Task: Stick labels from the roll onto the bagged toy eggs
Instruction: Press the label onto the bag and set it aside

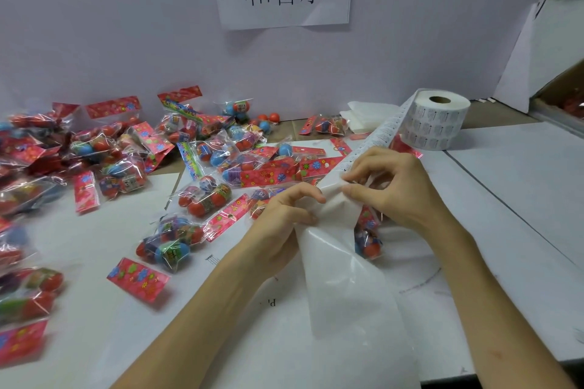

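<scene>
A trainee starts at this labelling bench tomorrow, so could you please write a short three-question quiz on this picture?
1. True or false: the label roll stands on end, core hole up.
2. Fill in: most bagged toy eggs lie to the ___ of the roll.
3. What do the left hand and right hand both pinch? A the label strip; B a bagged egg; C the roll.
Key: 1 true; 2 left; 3 A.

The left hand (282, 215) and right hand (396, 188) pinch the label strip (376, 137) (bare backing hangs below). Beyond them stands the roll (437, 125); bagged toy eggs (175, 241) lie left.
</scene>
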`<state>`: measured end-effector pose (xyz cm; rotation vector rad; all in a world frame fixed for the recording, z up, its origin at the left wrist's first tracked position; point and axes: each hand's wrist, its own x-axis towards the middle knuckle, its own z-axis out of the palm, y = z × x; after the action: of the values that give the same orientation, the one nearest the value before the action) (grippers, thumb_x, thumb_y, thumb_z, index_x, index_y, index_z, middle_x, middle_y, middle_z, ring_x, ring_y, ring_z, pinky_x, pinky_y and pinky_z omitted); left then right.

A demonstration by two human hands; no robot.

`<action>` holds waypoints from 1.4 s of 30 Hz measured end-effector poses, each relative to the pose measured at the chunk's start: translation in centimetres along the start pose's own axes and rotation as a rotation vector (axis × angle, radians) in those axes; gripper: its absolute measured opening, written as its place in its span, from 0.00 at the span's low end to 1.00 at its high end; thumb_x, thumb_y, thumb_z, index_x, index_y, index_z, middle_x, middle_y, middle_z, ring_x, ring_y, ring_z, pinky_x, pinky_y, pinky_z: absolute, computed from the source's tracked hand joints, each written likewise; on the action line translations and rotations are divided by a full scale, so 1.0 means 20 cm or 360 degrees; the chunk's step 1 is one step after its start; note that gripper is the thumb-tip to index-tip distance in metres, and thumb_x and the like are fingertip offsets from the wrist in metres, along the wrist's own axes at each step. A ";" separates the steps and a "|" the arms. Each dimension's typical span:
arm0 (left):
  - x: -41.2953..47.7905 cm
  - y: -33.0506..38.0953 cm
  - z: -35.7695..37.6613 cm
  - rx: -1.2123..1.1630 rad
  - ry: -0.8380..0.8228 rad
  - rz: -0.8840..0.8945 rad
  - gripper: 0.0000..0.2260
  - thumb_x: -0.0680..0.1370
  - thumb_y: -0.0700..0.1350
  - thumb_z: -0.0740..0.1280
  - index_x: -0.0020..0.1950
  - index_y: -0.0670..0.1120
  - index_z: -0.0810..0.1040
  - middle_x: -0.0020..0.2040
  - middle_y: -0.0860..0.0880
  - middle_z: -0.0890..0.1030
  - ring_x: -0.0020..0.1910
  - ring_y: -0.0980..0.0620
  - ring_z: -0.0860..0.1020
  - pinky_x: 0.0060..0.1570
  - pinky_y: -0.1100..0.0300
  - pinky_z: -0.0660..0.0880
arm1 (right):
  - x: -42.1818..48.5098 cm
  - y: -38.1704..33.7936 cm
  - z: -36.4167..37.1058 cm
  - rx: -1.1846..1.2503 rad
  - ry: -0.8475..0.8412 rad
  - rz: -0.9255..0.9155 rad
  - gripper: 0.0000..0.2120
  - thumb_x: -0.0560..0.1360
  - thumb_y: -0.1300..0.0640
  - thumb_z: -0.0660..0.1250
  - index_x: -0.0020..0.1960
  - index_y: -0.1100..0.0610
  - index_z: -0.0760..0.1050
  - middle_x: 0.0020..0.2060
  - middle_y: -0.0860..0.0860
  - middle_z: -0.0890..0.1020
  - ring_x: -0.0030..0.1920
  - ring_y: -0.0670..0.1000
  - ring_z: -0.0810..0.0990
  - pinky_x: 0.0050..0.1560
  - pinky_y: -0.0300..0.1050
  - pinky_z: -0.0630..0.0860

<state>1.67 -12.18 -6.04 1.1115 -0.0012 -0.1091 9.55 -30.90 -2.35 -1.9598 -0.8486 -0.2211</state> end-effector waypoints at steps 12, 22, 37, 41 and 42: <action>-0.03 0.03 0.04 0.0084 0.0083 -0.0048 0.20 0.62 0.29 0.64 0.40 0.51 0.85 0.57 0.45 0.82 0.44 0.45 0.82 0.34 0.57 0.80 | 0.02 0.05 0.00 -0.0018 0.0231 0.0102 0.07 0.72 0.66 0.75 0.40 0.55 0.85 0.37 0.44 0.85 0.39 0.45 0.82 0.43 0.38 0.79; -0.11 0.01 0.08 0.0627 -0.1196 -0.0762 0.24 0.86 0.57 0.50 0.81 0.53 0.65 0.54 0.31 0.82 0.41 0.52 0.83 0.48 0.58 0.81 | 0.03 0.09 -0.03 0.0234 0.0747 0.0095 0.04 0.76 0.53 0.75 0.48 0.49 0.80 0.32 0.49 0.82 0.27 0.46 0.78 0.33 0.43 0.74; -0.02 0.07 -0.04 0.0325 0.0562 0.0318 0.11 0.80 0.45 0.70 0.61 0.44 0.83 0.34 0.47 0.78 0.33 0.50 0.75 0.39 0.54 0.81 | 0.02 0.00 0.04 0.0598 -0.0092 0.0155 0.26 0.71 0.75 0.73 0.63 0.53 0.79 0.50 0.52 0.87 0.48 0.53 0.86 0.52 0.45 0.84; -0.01 0.05 -0.03 0.0894 0.0699 0.0598 0.08 0.77 0.46 0.75 0.56 0.52 0.86 0.44 0.54 0.86 0.40 0.56 0.82 0.41 0.58 0.83 | 0.01 -0.01 0.07 0.0576 -0.0224 0.0130 0.27 0.73 0.77 0.68 0.61 0.49 0.80 0.46 0.54 0.87 0.47 0.50 0.86 0.53 0.47 0.83; -0.01 0.04 -0.03 0.0985 0.0679 0.0634 0.07 0.76 0.46 0.76 0.54 0.53 0.86 0.44 0.54 0.85 0.40 0.56 0.81 0.41 0.59 0.82 | 0.01 -0.01 0.08 0.0577 -0.0268 0.0124 0.28 0.73 0.77 0.68 0.61 0.48 0.80 0.45 0.53 0.87 0.47 0.49 0.86 0.52 0.46 0.83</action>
<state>1.52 -11.26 -5.53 1.7112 0.1322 0.5189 9.23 -29.46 -3.05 -1.6804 -0.8519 0.1385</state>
